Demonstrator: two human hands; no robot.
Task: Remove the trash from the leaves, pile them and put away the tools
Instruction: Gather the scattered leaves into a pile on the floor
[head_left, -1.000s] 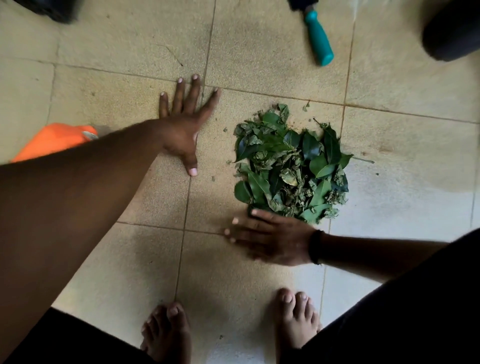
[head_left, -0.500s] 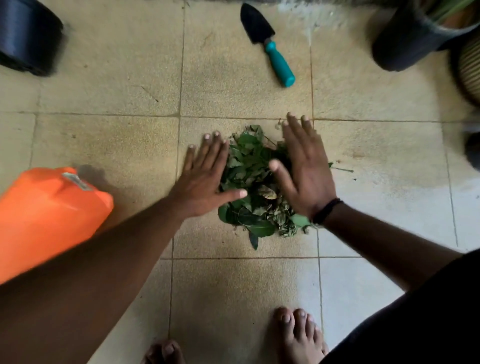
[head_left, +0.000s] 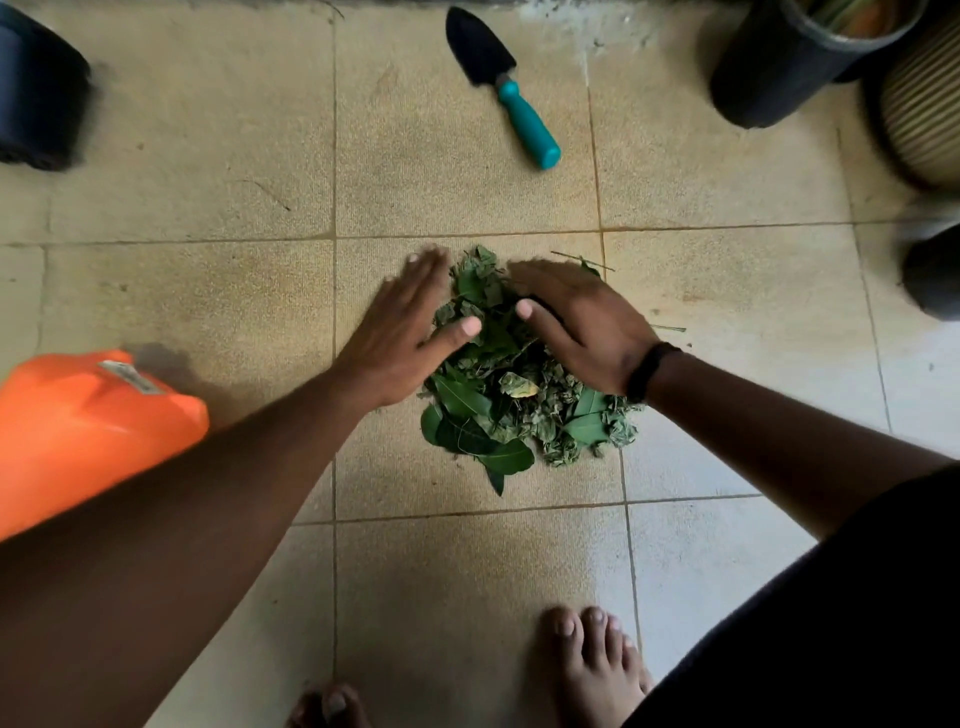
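Nearest us, our bare toes (head_left: 592, 660) sit on the tiled floor (head_left: 208, 291), short of the leaf pile (head_left: 511, 410). The pile is bunched on one tile, mixed flat green leaves and crumpled dry ones. Our left hand (head_left: 402, 338) lies flat against the pile's left flank, fingers straight, thumb laid over the leaves, gripping nothing. Our right hand (head_left: 582, 325) covers the pile's right top, fingers extended and relaxed, also gripping nothing; black band at that wrist. Orange container (head_left: 88, 431) lies well left of the pile. Past the pile, well apart from it, the trowel (head_left: 501, 85) lies flat, black blade away from us, teal handle toward the pile. Dark pots (head_left: 784, 62) stand beyond the pile to the right; another dark pot (head_left: 36, 98) far left.
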